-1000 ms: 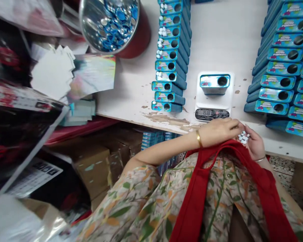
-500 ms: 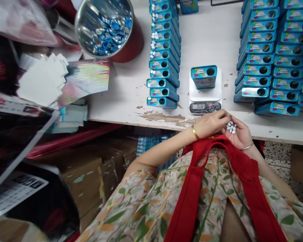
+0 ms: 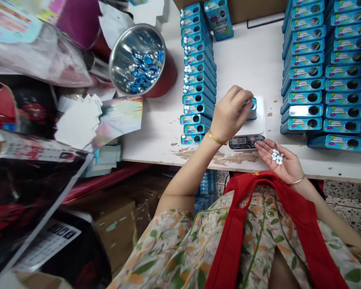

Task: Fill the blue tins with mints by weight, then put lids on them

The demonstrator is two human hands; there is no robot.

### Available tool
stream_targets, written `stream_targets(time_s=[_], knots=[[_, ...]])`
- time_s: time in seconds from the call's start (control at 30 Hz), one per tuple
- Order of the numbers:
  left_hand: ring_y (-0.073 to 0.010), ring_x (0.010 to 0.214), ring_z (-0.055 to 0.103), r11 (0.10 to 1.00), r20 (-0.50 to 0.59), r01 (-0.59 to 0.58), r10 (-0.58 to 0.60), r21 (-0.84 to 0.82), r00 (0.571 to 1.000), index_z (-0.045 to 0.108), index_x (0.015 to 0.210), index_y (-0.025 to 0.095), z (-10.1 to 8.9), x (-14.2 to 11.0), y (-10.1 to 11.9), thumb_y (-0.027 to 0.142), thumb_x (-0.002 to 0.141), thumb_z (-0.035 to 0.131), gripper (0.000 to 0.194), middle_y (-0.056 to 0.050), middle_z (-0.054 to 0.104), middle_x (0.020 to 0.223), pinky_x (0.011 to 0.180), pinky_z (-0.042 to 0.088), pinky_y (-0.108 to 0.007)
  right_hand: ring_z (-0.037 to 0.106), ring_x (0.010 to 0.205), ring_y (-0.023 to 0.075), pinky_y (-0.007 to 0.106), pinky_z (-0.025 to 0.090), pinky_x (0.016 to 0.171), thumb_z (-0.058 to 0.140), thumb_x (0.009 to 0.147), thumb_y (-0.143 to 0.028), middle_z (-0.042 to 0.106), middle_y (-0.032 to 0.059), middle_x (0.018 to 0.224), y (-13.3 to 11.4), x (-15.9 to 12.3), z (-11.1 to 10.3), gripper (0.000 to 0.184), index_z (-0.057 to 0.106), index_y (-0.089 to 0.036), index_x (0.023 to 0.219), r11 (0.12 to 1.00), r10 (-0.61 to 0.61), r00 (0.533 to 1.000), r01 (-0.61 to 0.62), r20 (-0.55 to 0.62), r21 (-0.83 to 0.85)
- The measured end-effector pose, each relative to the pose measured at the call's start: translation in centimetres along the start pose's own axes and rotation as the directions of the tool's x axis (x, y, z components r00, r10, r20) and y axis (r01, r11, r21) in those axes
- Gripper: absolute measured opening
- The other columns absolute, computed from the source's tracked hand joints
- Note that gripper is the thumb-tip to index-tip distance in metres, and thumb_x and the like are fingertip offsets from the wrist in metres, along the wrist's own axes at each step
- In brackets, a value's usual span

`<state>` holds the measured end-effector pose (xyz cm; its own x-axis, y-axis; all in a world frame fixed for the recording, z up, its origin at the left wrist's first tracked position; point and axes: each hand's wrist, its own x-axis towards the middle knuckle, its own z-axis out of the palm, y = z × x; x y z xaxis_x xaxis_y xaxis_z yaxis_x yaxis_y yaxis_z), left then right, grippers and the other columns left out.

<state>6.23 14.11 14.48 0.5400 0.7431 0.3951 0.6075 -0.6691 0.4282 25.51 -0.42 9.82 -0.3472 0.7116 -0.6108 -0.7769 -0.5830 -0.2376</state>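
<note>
Scuffed white tabletop [image 3: 249, 64] is stretching before us, rows of blue tins [image 3: 307, 72] running out of view. Our left hand [image 3: 231, 114] is curling over one tin [image 3: 252, 113] on the scale [image 3: 259, 123], hiding much of it; we cannot tell whether fingertips are pinching anything. We are holding white pieces [image 3: 277, 157] on our spread, upturned right hand [image 3: 282, 164].

The candies [image 3: 277, 157] are white, scale [image 3: 259, 127] white and black, tins [image 3: 304, 85] blue, apron [image 3: 232, 233] red, clothing [image 3: 171, 245] floral.
</note>
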Motion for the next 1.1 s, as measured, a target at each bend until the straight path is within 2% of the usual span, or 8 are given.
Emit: stream_targets(time_s=[0.17, 0.3, 0.43, 0.53, 0.67, 0.8, 0.97, 1.1], knots=[[-0.0205, 0.095, 0.058, 0.986, 0.046, 0.090, -0.098, 0.142, 0.994, 0.060, 0.101, 0.022, 0.2, -0.9, -0.1, 0.025, 0.102, 0.049, 0.012, -0.006, 0.065, 0.101, 0.087, 0.044, -0.039, 0.068, 0.124, 0.0195, 0.037, 0.047, 0.118, 0.057, 0.096, -0.028, 0.073, 0.0098, 0.127, -0.5, -0.5, -2.9, 0.025, 0.074, -0.018, 0.111, 0.999, 0.048, 0.992, -0.048, -0.113, 0.010], [-0.0198, 0.094, 0.060, 0.978, -0.053, 0.059, -0.050, 0.199, 0.997, 0.062, 0.099, 0.024, -1.0, -1.0, 0.4, 0.027, 0.099, 0.058, 0.005, -0.003, 0.068, 0.102, 0.086, 0.042, -0.040, 0.066, 0.127, 0.0235, 0.040, 0.045, 0.119, 0.065, 0.093, -0.033, 0.072, 0.0121, 0.128, -0.6, -1.1, -5.0, 0.028, 0.074, -0.018, 0.114, 0.996, 0.082, 0.982, -0.084, -0.172, -0.002], [-0.0169, 0.088, 0.064, 0.987, -0.067, 0.008, 0.003, 0.162, 0.998, 0.061, 0.101, 0.025, -2.1, -0.6, 0.8, 0.021, 0.096, 0.062, 0.006, 0.001, 0.069, 0.096, 0.083, 0.044, -0.036, 0.063, 0.131, 0.0271, 0.043, 0.044, 0.120, 0.068, 0.091, -0.043, 0.071, 0.0113, 0.132, -1.1, -1.5, -6.1, 0.035, 0.075, -0.020, 0.118, 0.983, 0.167, 0.975, -0.176, -0.147, -0.056], [-0.0166, 0.084, 0.065, 0.993, -0.078, -0.008, 0.017, 0.120, 0.997, 0.061, 0.103, 0.026, -2.6, -0.4, 1.0, 0.019, 0.093, 0.063, 0.013, 0.002, 0.069, 0.093, 0.081, 0.047, -0.036, 0.063, 0.132, 0.0304, 0.042, 0.049, 0.116, 0.072, 0.088, -0.048, 0.072, 0.0088, 0.130, -1.8, -1.6, -6.3, 0.035, 0.078, -0.025, 0.113, 0.960, 0.247, 0.964, -0.257, -0.102, -0.111], [-0.0182, 0.083, 0.064, 0.992, -0.179, 0.034, -0.011, 0.125, 0.984, 0.061, 0.105, 0.028, -2.9, -0.8, 0.8, 0.019, 0.090, 0.064, 0.017, 0.001, 0.068, 0.092, 0.078, 0.048, -0.038, 0.062, 0.132, 0.0333, 0.045, 0.050, 0.115, 0.077, 0.081, -0.051, 0.074, 0.0057, 0.125, -2.6, -1.4, -6.4, 0.031, 0.081, -0.028, 0.102, 0.926, 0.326, 0.938, -0.342, -0.117, -0.158], [-0.0206, 0.087, 0.064, 0.984, -0.226, 0.094, -0.059, 0.149, 0.972, 0.061, 0.107, 0.029, -3.1, -1.8, 0.2, 0.023, 0.090, 0.064, 0.018, -0.002, 0.066, 0.093, 0.078, 0.050, -0.041, 0.064, 0.129, 0.0341, 0.048, 0.040, 0.122, 0.077, 0.081, -0.051, 0.076, 0.0074, 0.119, -3.0, -1.4, -6.2, 0.034, 0.080, -0.026, 0.103, 0.913, 0.335, 0.919, -0.371, -0.209, -0.169], [-0.0210, 0.090, 0.065, 0.977, -0.260, 0.132, -0.085, 0.170, 0.962, 0.061, 0.110, 0.030, -2.9, -2.6, 0.3, 0.025, 0.093, 0.061, 0.018, -0.001, 0.064, 0.094, 0.079, 0.052, -0.044, 0.064, 0.128, 0.0369, 0.052, 0.046, 0.117, 0.077, 0.080, -0.052, 0.074, 0.0084, 0.126, -3.2, -1.4, -5.7, 0.040, 0.078, -0.024, 0.109, 0.919, 0.327, 0.926, -0.358, -0.191, -0.164], [-0.0215, 0.090, 0.067, 0.974, -0.271, 0.170, -0.125, 0.151, 0.954, 0.062, 0.111, 0.035, -3.0, -3.0, 0.8, 0.026, 0.095, 0.059, 0.019, 0.000, 0.067, 0.096, 0.077, 0.055, -0.049, 0.063, 0.129, 0.0373, 0.053, 0.045, 0.118, 0.075, 0.082, -0.048, 0.073, 0.0119, 0.127, -3.4, -1.4, -5.2, 0.040, 0.077, -0.021, 0.111, 0.928, 0.302, 0.935, -0.332, -0.186, -0.166]])
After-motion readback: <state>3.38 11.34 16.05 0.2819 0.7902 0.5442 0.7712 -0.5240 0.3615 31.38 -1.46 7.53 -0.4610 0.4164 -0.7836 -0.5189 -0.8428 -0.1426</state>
